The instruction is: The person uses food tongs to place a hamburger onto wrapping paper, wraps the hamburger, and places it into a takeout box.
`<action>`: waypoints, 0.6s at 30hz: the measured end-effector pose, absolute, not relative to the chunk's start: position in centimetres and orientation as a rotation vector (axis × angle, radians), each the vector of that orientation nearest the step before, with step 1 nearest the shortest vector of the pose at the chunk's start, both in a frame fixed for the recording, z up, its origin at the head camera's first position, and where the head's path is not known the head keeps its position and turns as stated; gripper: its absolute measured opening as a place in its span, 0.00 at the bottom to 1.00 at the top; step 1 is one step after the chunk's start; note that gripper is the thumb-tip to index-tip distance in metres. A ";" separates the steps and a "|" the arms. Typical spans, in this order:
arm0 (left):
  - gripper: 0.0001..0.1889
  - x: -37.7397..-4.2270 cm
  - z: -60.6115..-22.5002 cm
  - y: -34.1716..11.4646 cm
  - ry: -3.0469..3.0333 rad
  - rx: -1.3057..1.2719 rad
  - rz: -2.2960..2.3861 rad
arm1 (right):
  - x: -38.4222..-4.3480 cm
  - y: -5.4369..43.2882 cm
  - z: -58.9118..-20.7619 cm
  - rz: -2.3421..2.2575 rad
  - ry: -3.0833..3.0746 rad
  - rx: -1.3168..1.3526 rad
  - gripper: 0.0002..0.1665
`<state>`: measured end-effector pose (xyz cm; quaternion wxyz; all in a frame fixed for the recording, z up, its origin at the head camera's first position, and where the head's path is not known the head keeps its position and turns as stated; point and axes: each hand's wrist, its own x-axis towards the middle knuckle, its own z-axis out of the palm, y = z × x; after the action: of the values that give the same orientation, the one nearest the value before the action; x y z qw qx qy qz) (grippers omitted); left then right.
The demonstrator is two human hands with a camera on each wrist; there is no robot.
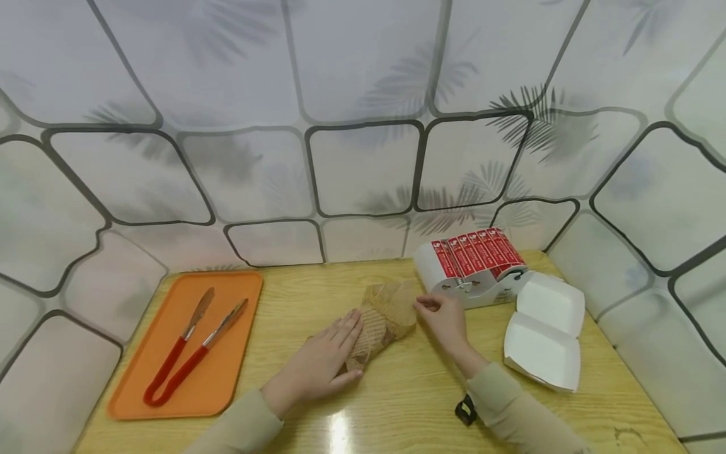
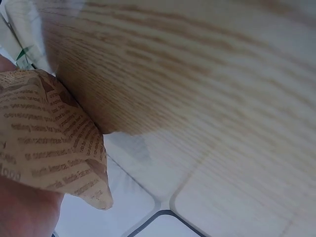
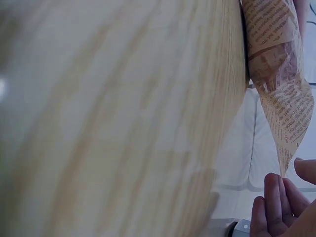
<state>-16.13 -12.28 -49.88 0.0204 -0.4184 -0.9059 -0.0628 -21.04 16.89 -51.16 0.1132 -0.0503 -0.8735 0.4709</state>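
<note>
A bundle of brown printed wrapping paper [image 1: 373,329] lies on the table in front of me, crumpled; what it wraps is hidden. My left hand [image 1: 319,364] rests on its left side with fingers straight. With thumb and fingertips, my right hand [image 1: 447,323] pinches the paper's far right corner. The right wrist view shows that printed paper [image 3: 289,116] narrowing to a point at the fingertips of the right hand [image 3: 289,205]. Lines of print are visible on the paper [image 2: 54,140] in the left wrist view, above part of the left hand [image 2: 29,210].
On the left, an orange tray [image 1: 235,353] carries red-handled tongs [image 1: 184,359]. A white dispenser with red-labelled packs [image 1: 476,252] stands at the back right, beside an open white takeaway box [image 1: 541,347]. A small black object [image 1: 466,410] lies near my right sleeve. Patterned walls enclose the table.
</note>
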 end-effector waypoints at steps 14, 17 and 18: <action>0.47 -16.0 -49.6 -12.1 -2.811 -1.298 -0.164 | -22.1 15.7 -52.1 1.745 -2.504 -0.370 0.21; 0.46 -15.9 -49.5 -12.2 -2.809 -1.299 -0.169 | -22.3 15.2 -52.2 1.894 -2.446 -0.412 0.24; 0.47 -15.9 -49.5 -12.2 -2.808 -1.298 -0.170 | -22.4 15.0 -52.2 1.928 -2.427 -0.423 0.24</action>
<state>-15.91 -12.15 -49.51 0.0216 -0.4189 -0.9061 -0.0547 -22.37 14.98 -52.17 0.0065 -0.1353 -0.7758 0.6162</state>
